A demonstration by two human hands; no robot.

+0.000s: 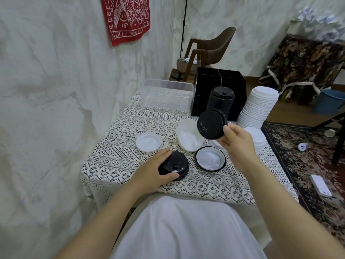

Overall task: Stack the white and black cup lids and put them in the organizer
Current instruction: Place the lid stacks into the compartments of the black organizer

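Right hand (236,144) pinches a black lid (211,124) up off the table (tilted), left hand (156,169) curls round a short black stack (174,165) on the cloth (115,146).

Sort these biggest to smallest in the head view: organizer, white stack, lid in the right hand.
1. organizer
2. white stack
3. lid, nearest the camera yet still smallest

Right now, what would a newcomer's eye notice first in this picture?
The right hand holds a round black plastic lid raised above the lace-covered table. The left hand grips a low stack of black lids near its front edge. A tall stack of white plastic lids stands at right, beside the black organizer.
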